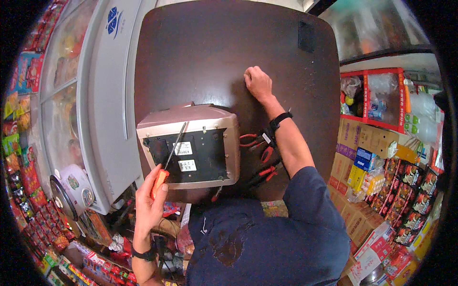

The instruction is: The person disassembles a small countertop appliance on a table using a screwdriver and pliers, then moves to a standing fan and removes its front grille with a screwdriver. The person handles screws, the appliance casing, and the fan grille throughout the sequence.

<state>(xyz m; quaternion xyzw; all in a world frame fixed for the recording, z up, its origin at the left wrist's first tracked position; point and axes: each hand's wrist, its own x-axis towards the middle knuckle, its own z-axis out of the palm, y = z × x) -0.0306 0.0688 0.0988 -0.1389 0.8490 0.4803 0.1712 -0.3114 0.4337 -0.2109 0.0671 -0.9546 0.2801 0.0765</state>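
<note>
Now my left hand (151,198) is gripping an orange-handled screwdriver (169,156) against the beige box's (191,145) black back; my right hand (257,83) is resting curled on the worktop (200,57).

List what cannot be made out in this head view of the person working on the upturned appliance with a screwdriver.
- Screwdriver tip: too fine to tell which screw it meets on the appliance.
- Under the right hand: the knuckles cover whatever it presses on the table.
- Red-handled pliers: partly hidden by the right forearm.
- Appliance's front and far sides: turned away.
- Left hand: its palm side faces away.
</note>
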